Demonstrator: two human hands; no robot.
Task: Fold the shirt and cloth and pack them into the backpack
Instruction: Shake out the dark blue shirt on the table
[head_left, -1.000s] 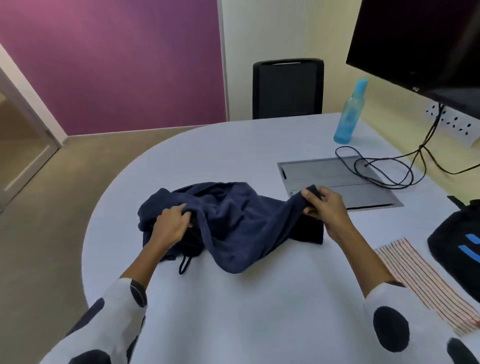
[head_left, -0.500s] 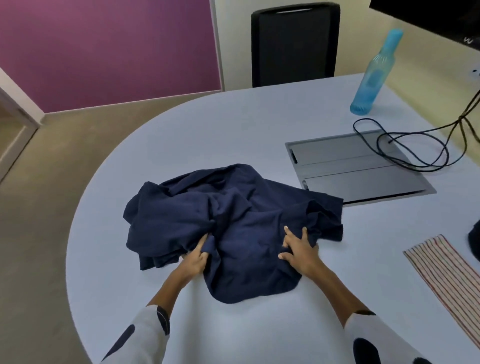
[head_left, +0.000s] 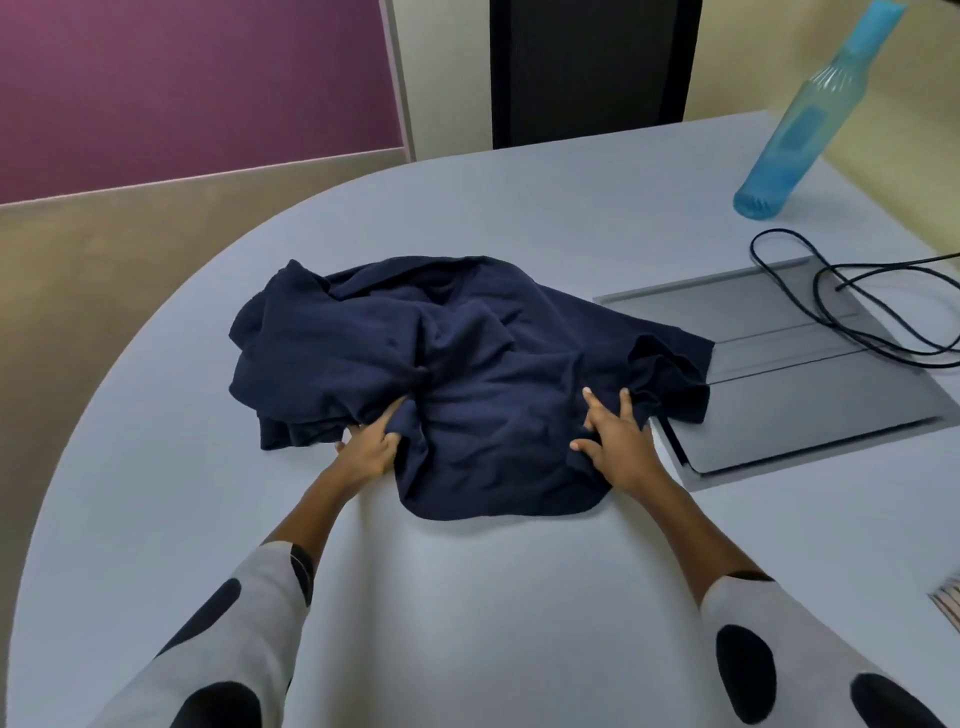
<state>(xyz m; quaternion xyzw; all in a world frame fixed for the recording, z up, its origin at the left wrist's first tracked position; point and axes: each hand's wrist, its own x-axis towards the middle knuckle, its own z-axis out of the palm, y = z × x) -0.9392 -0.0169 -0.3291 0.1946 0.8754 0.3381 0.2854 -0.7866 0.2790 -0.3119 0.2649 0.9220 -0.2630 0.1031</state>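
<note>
A crumpled navy shirt (head_left: 467, 364) lies in a heap on the pale grey table (head_left: 493, 597). My left hand (head_left: 370, 448) is at the shirt's near left edge, its fingers curled into a fold of the fabric. My right hand (head_left: 617, 441) rests on the near right part of the shirt with its fingers spread and straight. Only a corner of the striped cloth (head_left: 946, 605) shows at the right edge. The backpack is out of view.
A grey panel (head_left: 789, 384) lies flat on the table right of the shirt, with a black cable (head_left: 831, 306) looped over it. A blue bottle (head_left: 800, 130) stands at the far right. A black chair (head_left: 587, 67) is behind the table.
Both hands let go of the shirt's far edges and came down to its near edge. The shirt now lies spread lower on the table. The view has tilted down and closer.
</note>
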